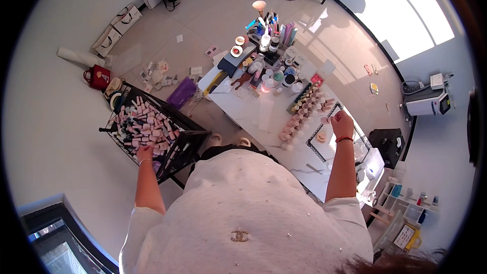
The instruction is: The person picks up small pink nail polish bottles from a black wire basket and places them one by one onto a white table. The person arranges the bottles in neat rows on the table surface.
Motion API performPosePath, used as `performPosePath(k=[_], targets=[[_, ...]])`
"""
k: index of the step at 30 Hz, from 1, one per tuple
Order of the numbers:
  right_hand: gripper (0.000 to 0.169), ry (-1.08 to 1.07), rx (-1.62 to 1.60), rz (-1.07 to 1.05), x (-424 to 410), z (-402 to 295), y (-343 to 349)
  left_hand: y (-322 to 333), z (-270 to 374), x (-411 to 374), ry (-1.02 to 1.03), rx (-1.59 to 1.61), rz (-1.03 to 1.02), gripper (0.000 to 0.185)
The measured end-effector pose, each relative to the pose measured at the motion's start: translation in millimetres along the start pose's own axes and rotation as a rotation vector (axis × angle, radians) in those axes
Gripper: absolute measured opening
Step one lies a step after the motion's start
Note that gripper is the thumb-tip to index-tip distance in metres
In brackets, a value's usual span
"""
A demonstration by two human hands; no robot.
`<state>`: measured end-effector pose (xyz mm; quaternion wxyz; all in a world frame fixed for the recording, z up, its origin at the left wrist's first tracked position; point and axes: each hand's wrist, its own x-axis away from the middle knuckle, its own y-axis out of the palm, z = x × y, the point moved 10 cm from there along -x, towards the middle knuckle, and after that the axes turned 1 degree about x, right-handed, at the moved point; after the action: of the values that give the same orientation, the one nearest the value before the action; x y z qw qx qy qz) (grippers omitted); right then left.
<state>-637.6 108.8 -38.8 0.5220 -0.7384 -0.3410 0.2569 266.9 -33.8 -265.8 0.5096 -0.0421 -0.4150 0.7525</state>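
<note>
My left hand (pixel 144 153) reaches down to the near side of a heap of pink nail polish bottles (pixel 150 123). The heap fills the top of a black metal rack (pixel 194 132). The fingertips touch the bottles there, and whether they grip one is too small to tell. Over the white marbled table (pixel 253 116), my right hand (pixel 342 123) pinches a small pink bottle (pixel 325 120). Just left of that hand, rows of pink-capped bottles (pixel 295 123) stand closely in line. Below it lies a lace-edged mat (pixel 315 139) with a beige item (pixel 321 137) on it.
Jars (pixel 289 80), a brush holder with nail tools (pixel 268 26) and a dark blue cushion (pixel 230 64) crowd the table's far end. A purple pouch (pixel 182 93) and scattered packets (pixel 158 74) lie on the floor. A lit lamp (pixel 374 165) stands at the right edge.
</note>
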Motion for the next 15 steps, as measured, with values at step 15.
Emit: performPosePath(k=[15], targets=[[0.012,-0.079,-0.012,-0.062,-27,9,48,-48,43,36,0.169,0.16,0.208,0.02]])
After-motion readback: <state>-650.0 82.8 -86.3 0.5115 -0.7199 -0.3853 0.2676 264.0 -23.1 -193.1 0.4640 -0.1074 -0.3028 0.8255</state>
